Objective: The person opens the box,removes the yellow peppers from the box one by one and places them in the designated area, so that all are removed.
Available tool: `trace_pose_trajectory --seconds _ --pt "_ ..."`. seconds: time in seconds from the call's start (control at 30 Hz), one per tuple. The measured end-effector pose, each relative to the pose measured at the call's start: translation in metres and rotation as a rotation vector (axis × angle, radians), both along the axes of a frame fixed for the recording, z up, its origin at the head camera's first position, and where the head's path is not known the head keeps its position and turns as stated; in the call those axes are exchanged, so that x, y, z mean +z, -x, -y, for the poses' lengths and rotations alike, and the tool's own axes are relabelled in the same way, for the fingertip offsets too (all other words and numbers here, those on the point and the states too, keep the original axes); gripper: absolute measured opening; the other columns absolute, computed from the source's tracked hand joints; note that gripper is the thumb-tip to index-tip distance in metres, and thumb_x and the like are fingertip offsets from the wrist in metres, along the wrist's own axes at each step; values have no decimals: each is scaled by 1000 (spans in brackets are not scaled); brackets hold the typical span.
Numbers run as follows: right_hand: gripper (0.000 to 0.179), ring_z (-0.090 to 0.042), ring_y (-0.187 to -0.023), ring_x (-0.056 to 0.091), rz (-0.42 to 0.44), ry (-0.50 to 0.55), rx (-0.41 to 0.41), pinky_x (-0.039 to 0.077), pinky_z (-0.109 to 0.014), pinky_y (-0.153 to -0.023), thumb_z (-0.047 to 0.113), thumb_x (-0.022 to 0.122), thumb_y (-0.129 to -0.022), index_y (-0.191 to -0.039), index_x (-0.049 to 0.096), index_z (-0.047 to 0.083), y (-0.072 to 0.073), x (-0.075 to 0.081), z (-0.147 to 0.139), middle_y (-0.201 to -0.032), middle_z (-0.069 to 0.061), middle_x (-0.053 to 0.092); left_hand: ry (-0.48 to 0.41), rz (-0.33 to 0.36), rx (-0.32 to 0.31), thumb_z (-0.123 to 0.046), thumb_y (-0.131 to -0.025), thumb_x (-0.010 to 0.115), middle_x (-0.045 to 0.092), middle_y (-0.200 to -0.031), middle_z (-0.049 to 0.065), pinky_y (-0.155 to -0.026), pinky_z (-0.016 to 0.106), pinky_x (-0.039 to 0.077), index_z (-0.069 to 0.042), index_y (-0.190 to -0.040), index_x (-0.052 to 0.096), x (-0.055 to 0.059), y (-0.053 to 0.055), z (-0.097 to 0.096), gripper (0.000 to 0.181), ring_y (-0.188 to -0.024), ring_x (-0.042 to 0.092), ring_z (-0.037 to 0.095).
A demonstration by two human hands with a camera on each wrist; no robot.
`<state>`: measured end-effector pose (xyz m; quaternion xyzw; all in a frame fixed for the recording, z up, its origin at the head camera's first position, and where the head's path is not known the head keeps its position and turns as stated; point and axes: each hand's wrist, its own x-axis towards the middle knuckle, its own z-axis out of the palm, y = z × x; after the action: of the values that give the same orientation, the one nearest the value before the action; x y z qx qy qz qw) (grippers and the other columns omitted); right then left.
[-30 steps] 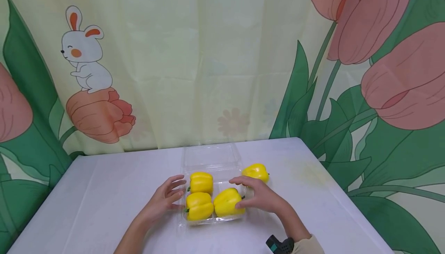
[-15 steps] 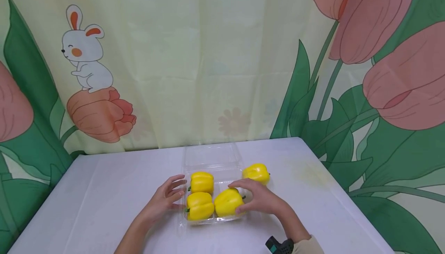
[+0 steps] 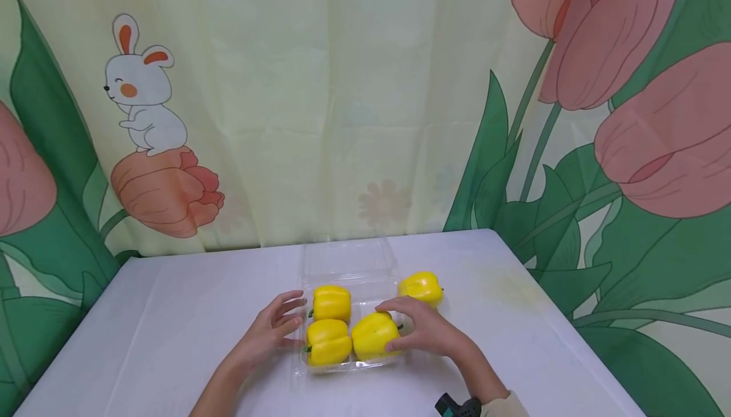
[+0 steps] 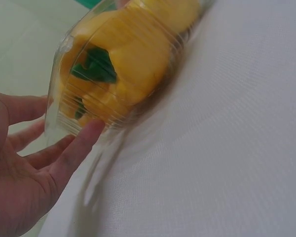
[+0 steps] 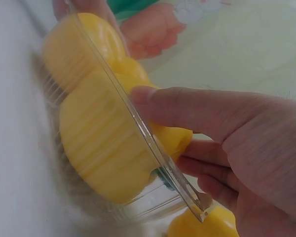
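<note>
Right grip [image 3: 427, 329] holds a glossy, lobed yellow pepper [image 3: 372, 337].

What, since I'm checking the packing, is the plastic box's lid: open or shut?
Open: the clear lid extends back behind the base, leaving the yellow peppers inside uncovered.

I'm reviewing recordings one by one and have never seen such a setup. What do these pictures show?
There is no machine here: a person is working bare-handed. The wide picture is taken from the head, the two close ones from the wrists. On a table covered in white cloth stands an open, clear plastic container with three yellow bell peppers in it; a fourth pepper lies outside, to its right. The right hand grips the near-right pepper; the left hand, fingers apart, is at the container's left side, gripping nothing.
</note>
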<state>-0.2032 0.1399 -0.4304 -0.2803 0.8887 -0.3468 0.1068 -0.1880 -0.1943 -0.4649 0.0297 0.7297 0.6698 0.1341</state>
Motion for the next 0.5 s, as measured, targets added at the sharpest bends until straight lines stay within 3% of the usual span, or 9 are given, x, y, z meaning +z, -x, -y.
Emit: trace_pose_trajectory --seconds 0.5 --pt "62 -20 -123 55 13 33 -25 44 -53 -106 39 82 -75 -129 59 24 -1 0 1 -131 8 61 1 1 3 -23 -94 63 37 -152 20 -85 43 59 -13 -147 33 -1 0 0 62 -136 41 40"
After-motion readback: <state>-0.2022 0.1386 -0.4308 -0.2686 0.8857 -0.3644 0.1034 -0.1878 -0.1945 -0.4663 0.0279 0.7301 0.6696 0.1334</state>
